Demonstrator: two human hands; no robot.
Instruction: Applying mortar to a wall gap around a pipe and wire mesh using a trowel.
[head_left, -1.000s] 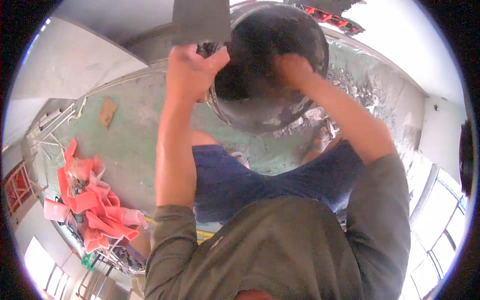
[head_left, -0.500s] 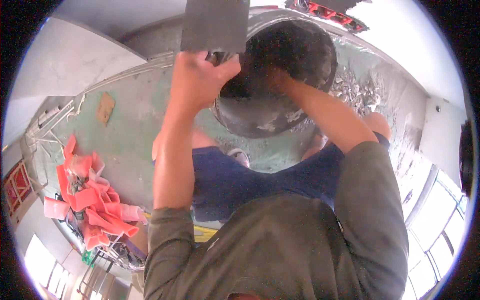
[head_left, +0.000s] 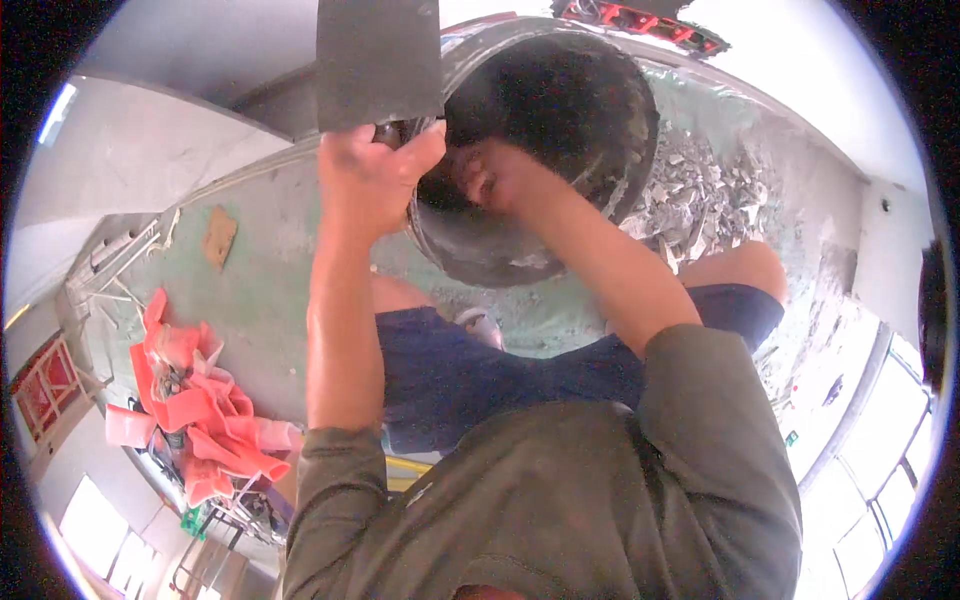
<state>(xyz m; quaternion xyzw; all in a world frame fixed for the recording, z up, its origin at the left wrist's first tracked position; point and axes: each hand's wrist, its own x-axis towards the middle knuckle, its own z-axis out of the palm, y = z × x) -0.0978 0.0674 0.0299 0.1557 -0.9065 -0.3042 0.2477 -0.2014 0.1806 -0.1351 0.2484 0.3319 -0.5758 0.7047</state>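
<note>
A wide flat grey trowel blade stands up at the top centre, and my left hand is closed on its handle, just left of a large black bucket. The bucket's open mouth faces me and shows dark, smeared walls. My right hand reaches into the near left part of the bucket, close beside the trowel hand, its fingers curled; whatever they hold is too dim to make out.
Grey rubble lies right of the bucket on the green floor. A pink plastic heap and white frames lie at left, with a brown scrap. Red-and-black tools lie beyond the bucket; pale walls surround me.
My right hand has moved left and toward me inside the bucket, from its middle to beside my left hand. My left hand with the trowel shifted right, then back left and lower.
</note>
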